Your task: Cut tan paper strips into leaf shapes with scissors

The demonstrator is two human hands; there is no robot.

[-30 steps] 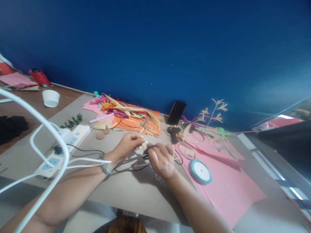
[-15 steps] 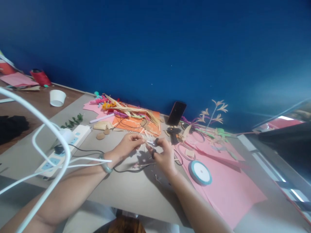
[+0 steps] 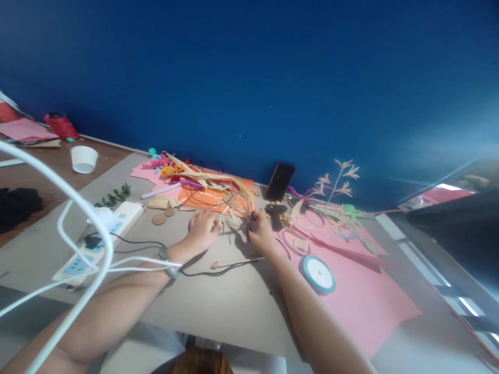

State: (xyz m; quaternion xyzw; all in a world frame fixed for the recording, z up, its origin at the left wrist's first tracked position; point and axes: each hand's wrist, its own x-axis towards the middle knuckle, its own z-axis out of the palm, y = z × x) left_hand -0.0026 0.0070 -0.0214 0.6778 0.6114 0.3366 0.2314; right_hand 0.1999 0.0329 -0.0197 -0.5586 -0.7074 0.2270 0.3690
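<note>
My left hand [image 3: 202,229] lies fingers down and spread on the grey table [image 3: 218,306], on pale straw scraps [image 3: 233,222]. A green bracelet [image 3: 167,262] is on its wrist. My right hand [image 3: 260,234] is closed just to the right of it, gripping dark-handled scissors [image 3: 248,218] whose tips point away from me towards an orange sheet [image 3: 206,198]. A thin stick [image 3: 237,263] and a black cord [image 3: 202,272] lie on the table just below both hands.
A white power strip [image 3: 105,234] with plugs lies at left, and a white cable [image 3: 78,208] loops close to the camera. Further off are a paper cup [image 3: 83,159], a leaning phone [image 3: 280,181], a black glue gun [image 3: 275,211], a teal ribbon spool [image 3: 318,274] on pink paper [image 3: 362,296], and a straw plant [image 3: 337,179].
Both hands have moved away from me and down to the table. The left hand went from a pinch to lying flat. The right hand carried the scissors forward.
</note>
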